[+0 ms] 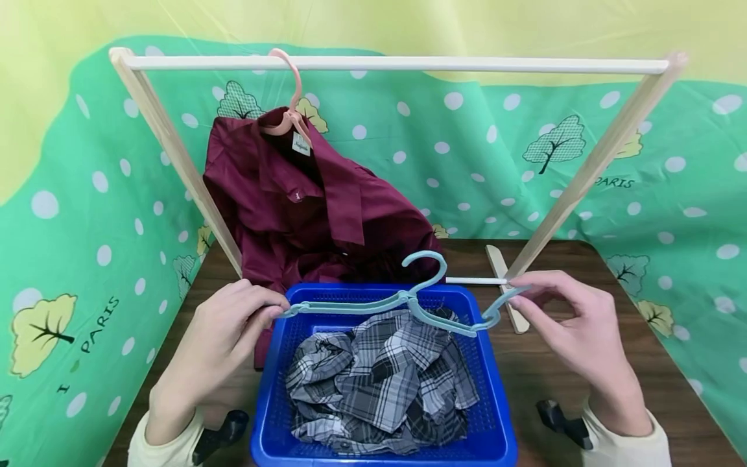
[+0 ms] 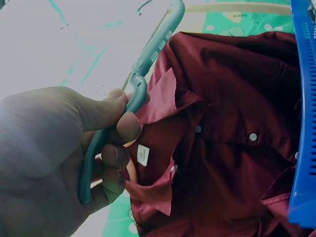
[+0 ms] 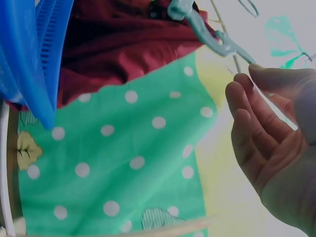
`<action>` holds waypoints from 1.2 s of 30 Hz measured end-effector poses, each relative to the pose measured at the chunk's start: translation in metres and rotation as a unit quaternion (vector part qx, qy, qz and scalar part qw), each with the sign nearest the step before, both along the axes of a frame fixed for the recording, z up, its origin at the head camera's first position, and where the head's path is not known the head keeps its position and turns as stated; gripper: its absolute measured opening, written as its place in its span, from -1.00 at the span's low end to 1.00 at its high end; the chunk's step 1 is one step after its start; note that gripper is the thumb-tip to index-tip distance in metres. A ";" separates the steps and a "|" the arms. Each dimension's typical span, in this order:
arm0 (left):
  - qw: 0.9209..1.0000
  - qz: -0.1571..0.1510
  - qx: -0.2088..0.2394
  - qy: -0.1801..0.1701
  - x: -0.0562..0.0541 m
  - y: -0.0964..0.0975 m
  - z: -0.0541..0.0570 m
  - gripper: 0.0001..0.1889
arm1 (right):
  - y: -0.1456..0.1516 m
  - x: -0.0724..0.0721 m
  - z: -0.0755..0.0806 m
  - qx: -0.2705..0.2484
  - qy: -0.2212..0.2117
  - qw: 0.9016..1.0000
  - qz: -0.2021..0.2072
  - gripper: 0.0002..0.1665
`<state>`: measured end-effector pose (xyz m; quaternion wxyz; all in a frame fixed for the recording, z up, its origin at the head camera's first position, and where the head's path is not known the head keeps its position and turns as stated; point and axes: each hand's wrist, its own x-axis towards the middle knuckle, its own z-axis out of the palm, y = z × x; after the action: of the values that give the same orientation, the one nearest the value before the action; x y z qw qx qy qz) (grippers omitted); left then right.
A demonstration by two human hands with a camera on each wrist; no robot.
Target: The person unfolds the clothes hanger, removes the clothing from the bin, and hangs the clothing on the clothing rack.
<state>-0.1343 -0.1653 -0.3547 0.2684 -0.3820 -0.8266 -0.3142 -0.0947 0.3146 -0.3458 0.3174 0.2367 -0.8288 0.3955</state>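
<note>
A light blue folding clothes hanger (image 1: pixel 350 307) is held up by both hands over the blue basket (image 1: pixel 503 415), its hook pointing upward. My left hand (image 1: pixel 224 337) pinches the hanger's left end between thumb and fingers. At the other end, my right hand (image 1: pixel 574 324) pinches the right arm tip, which bends upward at its joint. Below the hanger, a crumpled grey plaid shirt (image 1: pixel 379 383) lies in the basket. The left wrist view shows the hanger's end (image 2: pixel 96 148) lying across my left fingers, under the thumb.
Behind the basket, a maroon shirt (image 1: pixel 327 201) hangs by a pink hanger (image 1: pixel 292 91) from the white rod (image 1: pixel 408 63) of a wooden rack (image 1: pixel 589 168). The rack stands on a dark wooden table (image 1: pixel 548 402). A green dotted cloth (image 1: pixel 432 143) covers the back and sides.
</note>
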 end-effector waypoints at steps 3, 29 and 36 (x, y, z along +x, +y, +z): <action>1.000 0.016 0.008 -0.007 0.003 -0.007 0.001 -0.53 | 0.007 -0.001 0.003 -0.015 0.018 1.000 -0.009 -0.77; 0.998 -0.032 0.047 -0.015 0.015 0.005 -0.001 -0.65 | 0.008 0.009 0.001 0.245 -0.053 0.968 -0.009 -0.39; 0.997 -0.066 0.039 -0.018 0.016 0.014 -0.001 -0.67 | -0.007 0.022 0.003 0.262 -0.022 0.964 -0.046 -0.41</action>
<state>-0.1188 -0.1509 -0.3557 0.2464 -0.4195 -0.7913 -0.3702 -0.0726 0.3072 -0.3426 0.2436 0.2643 -0.9202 0.1548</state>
